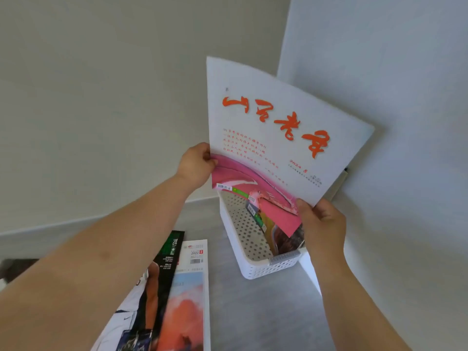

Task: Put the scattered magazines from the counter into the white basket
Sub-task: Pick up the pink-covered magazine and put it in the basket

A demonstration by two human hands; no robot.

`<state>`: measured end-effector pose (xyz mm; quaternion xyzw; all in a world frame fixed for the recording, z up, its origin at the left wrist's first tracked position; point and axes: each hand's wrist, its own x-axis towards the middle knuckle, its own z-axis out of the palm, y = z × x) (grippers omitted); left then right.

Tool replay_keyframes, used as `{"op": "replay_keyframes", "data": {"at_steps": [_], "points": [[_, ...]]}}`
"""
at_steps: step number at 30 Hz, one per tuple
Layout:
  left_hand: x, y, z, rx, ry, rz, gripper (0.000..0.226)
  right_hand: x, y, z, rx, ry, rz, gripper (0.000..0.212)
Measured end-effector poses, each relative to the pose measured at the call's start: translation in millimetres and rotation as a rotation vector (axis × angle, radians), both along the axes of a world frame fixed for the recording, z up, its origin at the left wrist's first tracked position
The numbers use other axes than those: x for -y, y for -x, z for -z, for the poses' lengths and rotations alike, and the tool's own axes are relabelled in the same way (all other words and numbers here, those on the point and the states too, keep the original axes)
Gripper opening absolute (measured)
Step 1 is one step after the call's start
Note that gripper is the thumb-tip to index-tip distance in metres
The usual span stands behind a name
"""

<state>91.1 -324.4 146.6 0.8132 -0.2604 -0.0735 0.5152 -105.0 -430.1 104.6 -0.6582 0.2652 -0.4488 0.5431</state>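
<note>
Below and to the left of the left hand, two magazines lie on the grey counter [253,320]: a dark-covered magazine [152,287] partly hidden under the left forearm, and touching its right edge a white magazine with an orange picture [188,300]. Both lie flat, overlapping slightly at their long sides. They look thin and floppy, so each would probably sag if lifted by one corner; a pinch at the spine or a hand at each side should keep it flat.

The left hand [196,164] is closed in a pinch on the left edge of the white-and-pink magazine [273,138], thumb on the front cover, fingers hidden behind. The magazine stands nearly upright between the hands, tilted to the right, its cover bowing a little, which suggests light, limp, glossy paper that could slip from a loose hold. Its lower edge hangs over the white basket [253,269], which sits on the counter just below both hands.

Inside the basket, just left of the right hand, a few magazines already stand on edge. The right hand [321,224] is closed on the held magazine's lower right corner, thumb in front, the other fingers behind and out of sight. Holding both sides seems the safest way to guide so limp a sheet down beside the others.
</note>
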Motion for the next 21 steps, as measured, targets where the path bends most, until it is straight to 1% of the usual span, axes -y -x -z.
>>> {"op": "replay_keyframes", "data": {"at_steps": [2, 4, 9, 12, 18, 21], "points": [[16.6, 1.2, 7.5, -0.016, -0.035, 0.01, 0.027, 10.3, 2.2, 7.0, 0.026, -0.028, 0.02, 0.034], [31.0, 1.8, 16.6, -0.046, -0.044, 0.004, 0.029, 18.3, 4.1, 16.6, -0.002, -0.044, 0.012, 0.03], [54.5, 2.7, 44.3, -0.08, -0.131, -0.024, 0.028, 27.7, 6.6, 49.6, -0.162, -0.037, 0.013, 0.02], [64.4, 3.3, 58.8, -0.091, -0.183, -0.026, 0.027, 26.9, 7.9, 67.0, -0.235, -0.035, 0.006, 0.02], [86.0, 7.8, 75.2, -0.143, -0.237, -0.002, 0.03, 30.9, 5.0, 83.5, -0.369, 0.071, 0.042, 0.02], [94.0, 12.6, 82.0, -0.202, -0.259, 0.044, 0.044, 31.9, 4.6, 86.6, -0.376, 0.143, 0.073, 0.021]]}}
